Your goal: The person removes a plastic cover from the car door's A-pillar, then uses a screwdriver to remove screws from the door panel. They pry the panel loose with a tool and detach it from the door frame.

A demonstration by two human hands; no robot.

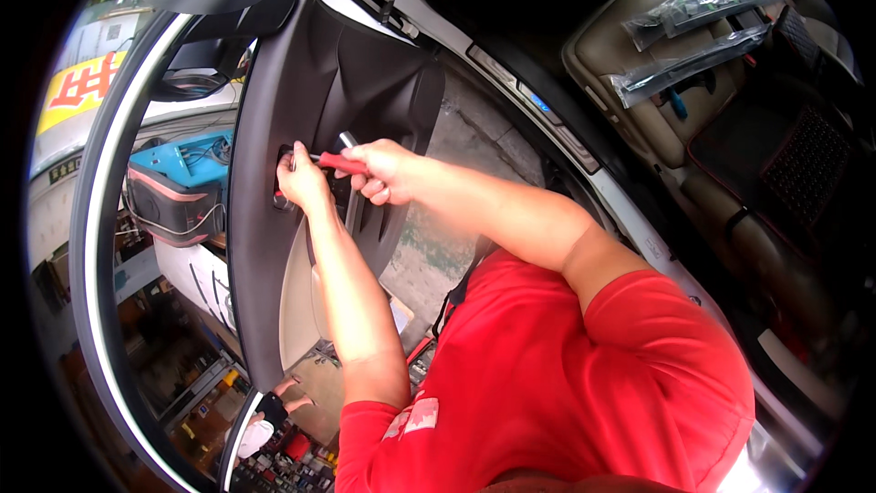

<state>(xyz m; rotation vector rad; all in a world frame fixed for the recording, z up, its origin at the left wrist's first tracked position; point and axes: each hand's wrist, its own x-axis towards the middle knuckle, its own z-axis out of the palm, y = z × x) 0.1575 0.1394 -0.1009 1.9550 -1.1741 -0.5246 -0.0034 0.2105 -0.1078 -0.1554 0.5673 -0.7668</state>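
My right hand (383, 169) is wrapped round the red handle of a screwdriver (341, 162). Its thin shaft points left toward the inner door handle recess (281, 184) in a dark brown car door panel (266, 100). At that recess my left hand (303, 181) has its fingers bent and pressed together by the shaft's tip. Whatever they pinch is hidden behind them. Just above the screwdriver handle shows a short silver cylindrical piece (348, 139); whether it is held or fixed to the door cannot be made out.
The door stands open, its window frame (88, 219) curving along the left. On my right, a beige car seat (602, 64) carries clear plastic-wrapped parts (689, 64). Beyond the door sit a blue tray (187, 160) and a dark bag (173, 205). Another person (265, 420) is at the lower left.
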